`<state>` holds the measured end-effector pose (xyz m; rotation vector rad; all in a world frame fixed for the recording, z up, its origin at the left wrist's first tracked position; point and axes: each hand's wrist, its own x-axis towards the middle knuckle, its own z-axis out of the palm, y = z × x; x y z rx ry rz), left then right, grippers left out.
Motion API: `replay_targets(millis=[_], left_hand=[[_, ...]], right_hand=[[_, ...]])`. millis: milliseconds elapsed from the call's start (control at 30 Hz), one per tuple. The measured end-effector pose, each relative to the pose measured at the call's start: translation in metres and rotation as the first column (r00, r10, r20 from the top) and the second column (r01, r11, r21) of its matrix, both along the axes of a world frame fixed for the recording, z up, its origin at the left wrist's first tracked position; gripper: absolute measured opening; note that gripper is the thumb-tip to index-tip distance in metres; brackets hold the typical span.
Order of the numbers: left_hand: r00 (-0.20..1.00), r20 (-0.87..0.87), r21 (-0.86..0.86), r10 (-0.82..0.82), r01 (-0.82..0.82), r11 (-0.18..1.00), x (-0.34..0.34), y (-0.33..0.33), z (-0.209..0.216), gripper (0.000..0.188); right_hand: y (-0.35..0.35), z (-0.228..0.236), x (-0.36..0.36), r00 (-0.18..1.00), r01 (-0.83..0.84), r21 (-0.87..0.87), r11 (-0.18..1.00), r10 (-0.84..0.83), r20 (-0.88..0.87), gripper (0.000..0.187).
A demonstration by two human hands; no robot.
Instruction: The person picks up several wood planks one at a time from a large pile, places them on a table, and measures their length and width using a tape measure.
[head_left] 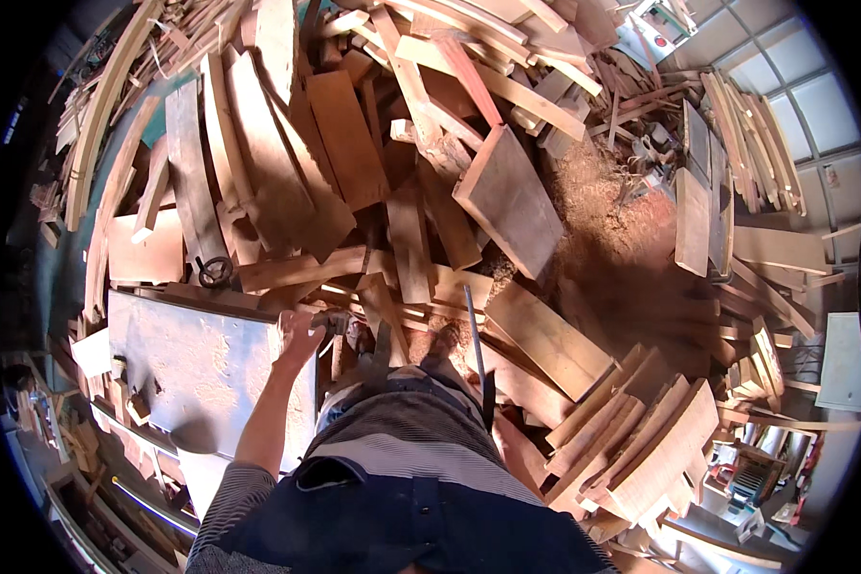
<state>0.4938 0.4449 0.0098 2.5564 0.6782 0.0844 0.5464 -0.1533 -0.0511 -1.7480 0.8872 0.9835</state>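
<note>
My left hand [299, 341] is at the right edge of a sawdust-strewn metal machine table [201, 359]. Its fingers curl at a dark handle [332, 322] that sticks out by the table's corner; the exact grip is partly hidden. Behind the same table, a dark round handwheel [214, 272] shows against the boards. My right hand is out of sight. Right of my legs, a thin grey metal strip [476, 335] stands up among the wood.
Loose planks [346, 139] pile up ahead, and a wide board [512, 201] leans there. Sawdust [607, 201] heaps at the far right. Stacked offcuts [641, 440] lie to my right. Paned windows [794, 77] line the right wall.
</note>
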Motion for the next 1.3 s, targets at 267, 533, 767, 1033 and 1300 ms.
replay_targets(millis=[267,533,767,1033,1300], left_hand=[[0.97,0.24,0.251,0.027,-0.089,0.964,0.013,-0.016,-0.029,0.014],[0.976,0.195,0.22,0.094,-0.137,0.966,0.015,-0.015,-0.033,0.015],[0.964,0.229,0.178,0.133,-0.176,0.968,0.014,-0.016,-0.03,0.014],[0.942,0.31,0.231,0.13,-0.208,0.951,0.005,-0.014,-0.044,0.013],[0.945,0.311,0.223,0.104,-0.179,0.958,0.012,-0.015,-0.038,0.011]], right_hand=[[0.009,0.01,-0.023,0.962,-0.243,-0.175,0.954,0.26,0.08,0.024],[0.008,0.007,-0.01,0.847,-0.466,-0.293,0.835,0.517,0.124,0.027],[0.005,-0.02,0.034,0.678,-0.621,-0.355,0.698,0.707,0.204,0.029],[0.054,0.02,0.084,0.8,-0.556,-0.183,0.811,0.582,0.144,0.043],[0.038,0.024,0.098,0.538,-0.787,-0.299,0.54,0.838,0.098,0.044]])
